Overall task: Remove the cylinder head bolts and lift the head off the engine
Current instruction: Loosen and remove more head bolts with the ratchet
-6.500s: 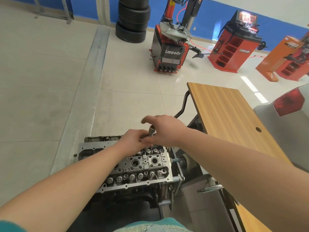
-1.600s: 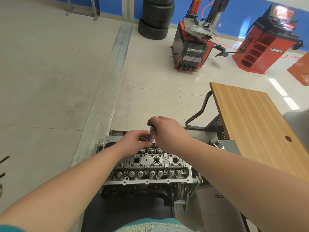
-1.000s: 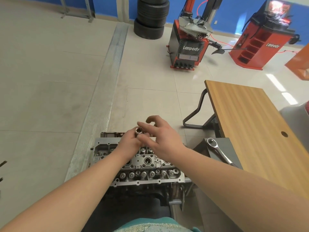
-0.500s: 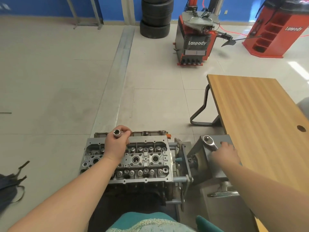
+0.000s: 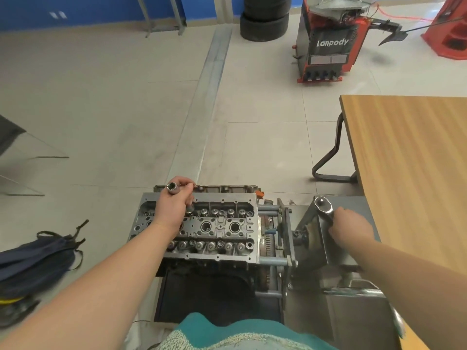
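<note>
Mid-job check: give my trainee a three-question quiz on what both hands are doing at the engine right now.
1. True or false: the left hand holds a socket above the cylinder head.
2. The right hand grips: A) ratchet wrench B) tyre C) bag
3. Fill in: the wrench lies on the engine stand's metal ____.

Key: 1 true; 2 A; 3 box
</note>
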`<state>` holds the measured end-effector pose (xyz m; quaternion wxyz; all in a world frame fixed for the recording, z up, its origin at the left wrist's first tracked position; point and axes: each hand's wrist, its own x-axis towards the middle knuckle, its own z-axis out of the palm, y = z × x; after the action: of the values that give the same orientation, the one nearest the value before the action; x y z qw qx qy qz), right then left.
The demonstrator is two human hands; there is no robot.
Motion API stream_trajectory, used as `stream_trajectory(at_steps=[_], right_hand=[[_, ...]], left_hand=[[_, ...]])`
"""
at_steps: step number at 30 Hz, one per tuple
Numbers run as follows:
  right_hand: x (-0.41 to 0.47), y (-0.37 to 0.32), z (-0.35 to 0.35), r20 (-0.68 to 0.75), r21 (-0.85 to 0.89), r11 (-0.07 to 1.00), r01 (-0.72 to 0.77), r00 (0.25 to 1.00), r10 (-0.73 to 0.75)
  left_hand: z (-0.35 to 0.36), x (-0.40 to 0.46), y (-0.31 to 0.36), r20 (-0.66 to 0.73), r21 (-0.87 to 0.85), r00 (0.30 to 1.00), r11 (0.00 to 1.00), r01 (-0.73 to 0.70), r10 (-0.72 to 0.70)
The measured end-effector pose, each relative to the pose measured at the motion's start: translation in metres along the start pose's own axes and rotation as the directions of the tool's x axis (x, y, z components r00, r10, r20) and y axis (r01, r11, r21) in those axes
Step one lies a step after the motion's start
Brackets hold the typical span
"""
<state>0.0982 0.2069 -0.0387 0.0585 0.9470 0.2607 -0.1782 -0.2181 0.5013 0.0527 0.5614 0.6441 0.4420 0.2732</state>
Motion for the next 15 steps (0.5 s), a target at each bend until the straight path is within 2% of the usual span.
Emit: stream_trajectory(at_steps=[2,4,6,8,10,12,13,15], right_hand=[[-0.003,-0.009,-0.007,0.019,0.102,0.995,0.004,1.000,-0.006],[-0.011,-0.028,-0.019,0.061,0.314,0.949,-0.012,0.998,-0.008],[-0.020,-0.053,-0.038,0.150,0.586,0.808,-0.057,0.988,-0.039],[-0.035,-0.080,-0.060,0.259,0.793,0.599,-0.107,0.950,-0.173],[-0.052,-0.108,-0.086,0.280,0.890,0.446,-0.100,0.891,-0.359],[-0.070,-0.139,-0.111,0.237,0.947,0.315,-0.070,0.812,-0.533],[-0.080,-0.155,-0.124,0.215,0.960,0.273,-0.055,0.769,-0.602],[-0.098,-0.184,-0.146,0.193,0.954,0.299,0.032,0.698,-0.689]], left_hand=[[0.001,0.000,-0.001,-0.009,-0.004,1.000,1.000,0.009,-0.009],[0.002,0.001,-0.001,-0.011,-0.018,1.000,1.000,0.019,-0.019],[0.002,0.002,-0.002,-0.002,-0.028,1.000,0.999,0.026,-0.026],[0.001,0.002,-0.002,0.012,-0.017,1.000,0.999,0.027,-0.027],[-0.001,0.002,0.000,0.031,0.004,0.999,1.000,0.031,-0.031],[-0.004,0.002,0.003,0.069,0.021,0.997,0.999,0.036,-0.038],[-0.006,0.002,0.005,0.099,0.036,0.994,0.999,0.039,-0.042],[-0.010,0.004,0.009,0.164,0.077,0.985,0.996,0.038,-0.050]])
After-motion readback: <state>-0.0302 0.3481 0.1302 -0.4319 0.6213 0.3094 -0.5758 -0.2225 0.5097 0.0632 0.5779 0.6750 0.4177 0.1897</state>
